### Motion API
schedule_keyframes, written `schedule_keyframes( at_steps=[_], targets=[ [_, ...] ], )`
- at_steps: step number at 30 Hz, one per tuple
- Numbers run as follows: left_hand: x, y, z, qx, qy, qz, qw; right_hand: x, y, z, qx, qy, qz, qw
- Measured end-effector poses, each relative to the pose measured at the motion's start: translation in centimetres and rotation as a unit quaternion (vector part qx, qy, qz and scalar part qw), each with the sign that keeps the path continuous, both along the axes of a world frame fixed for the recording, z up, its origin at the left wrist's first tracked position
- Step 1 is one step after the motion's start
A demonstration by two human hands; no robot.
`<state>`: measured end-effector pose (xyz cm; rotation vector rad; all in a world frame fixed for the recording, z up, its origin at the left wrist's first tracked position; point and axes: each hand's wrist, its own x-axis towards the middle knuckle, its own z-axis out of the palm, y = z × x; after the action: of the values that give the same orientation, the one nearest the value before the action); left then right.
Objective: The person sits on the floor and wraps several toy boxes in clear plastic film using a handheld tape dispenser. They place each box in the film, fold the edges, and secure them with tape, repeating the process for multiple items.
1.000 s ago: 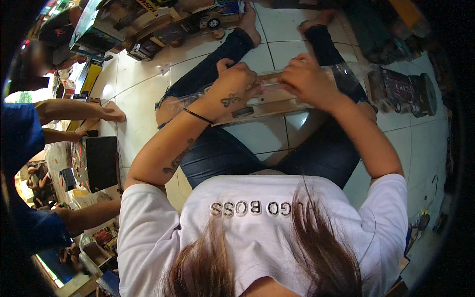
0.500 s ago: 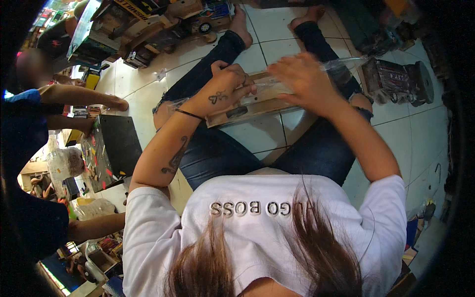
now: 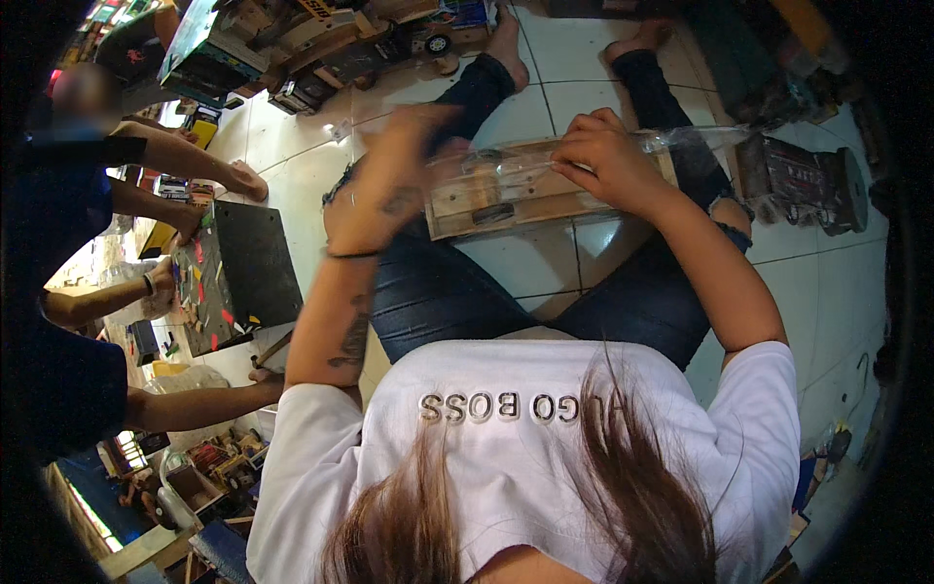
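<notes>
A long wooden piece (image 3: 540,211), like the underside of a toy truck with dark wheel-like parts, lies across my shins. Clear plastic wrap (image 3: 530,156) covers part of it and trails off to the right. My right hand (image 3: 610,164) is closed over its far side, fingertips pinching the plastic. At the left end of the wooden piece is my left hand (image 3: 394,180), smeared by motion; its fingers cannot be made out.
Right of my leg stands a plastic-wrapped dark toy truck (image 3: 793,180). Wooden toy vehicles (image 3: 360,58) crowd the far left. Two people sit at left beside a dark box (image 3: 255,268); a nearer hand there holds a hammer-like tool (image 3: 274,350). White tiles (image 3: 525,263) cover the floor.
My left hand has moved left, off the middle of the wooden piece. My right hand has gone from a blurred, spread pose to a pinch on the plastic. More of the wood shows.
</notes>
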<state>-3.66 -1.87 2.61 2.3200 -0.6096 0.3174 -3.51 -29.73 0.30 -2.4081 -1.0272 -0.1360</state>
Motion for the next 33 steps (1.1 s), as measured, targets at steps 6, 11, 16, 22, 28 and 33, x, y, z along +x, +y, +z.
schedule_keyframes(
  at_steps=[6,11,16,22,28,33],
  targets=[
    [0.0,-6.1,-1.9,0.163,0.068,-0.105,0.979,1.1,-0.9,0.0,-0.038,0.012,0.02,0.999],
    [1.3,-5.9,-1.8,0.083,0.17,-0.107,0.976,-0.3,0.0,0.1,0.011,-0.09,-0.037,0.995],
    [2.7,-6.4,-2.6,0.012,0.433,-0.096,0.896,-2.3,0.6,-0.7,-0.064,-0.292,-0.057,0.953],
    [0.4,-6.9,-2.4,0.199,0.14,-0.128,0.962,-0.5,-0.2,-2.1,-0.05,-0.128,0.019,0.99],
    [0.3,-6.8,-3.6,0.139,0.071,-0.118,0.981,0.8,-5.7,-0.7,-0.177,-0.176,0.037,0.968],
    [0.5,-6.4,-4.6,0.071,0.011,-0.141,0.987,0.2,-18.8,5.9,-0.282,-0.023,-0.14,0.949]
  ],
)
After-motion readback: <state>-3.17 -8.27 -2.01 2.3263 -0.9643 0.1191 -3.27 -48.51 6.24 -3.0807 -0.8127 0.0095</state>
